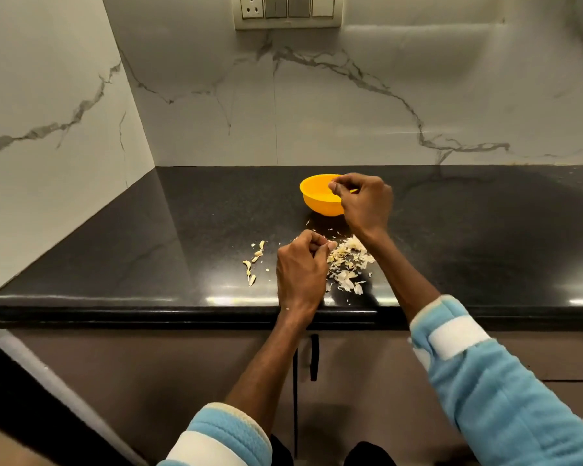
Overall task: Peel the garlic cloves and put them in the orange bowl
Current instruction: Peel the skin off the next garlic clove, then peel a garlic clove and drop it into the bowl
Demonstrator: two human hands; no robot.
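Observation:
The orange bowl point(317, 196) stands on the black counter, its inside partly hidden by my right hand point(364, 201). That hand hovers over the bowl's right rim with fingertips pinched together on something small and pale, seemingly a garlic clove. My left hand point(302, 267) rests nearer the front edge with curled fingers, and a bit of pale garlic shows at its fingertips. A heap of papery garlic skins point(347, 264) lies just right of the left hand. Several unpeeled garlic cloves point(254, 262) lie to its left.
The black stone counter point(148, 257) ends in a rounded front edge below my wrists. Marble walls close the back and left sides. A switch panel point(286, 10) sits on the back wall. Cabinet doors with a dark handle point(313, 358) are below.

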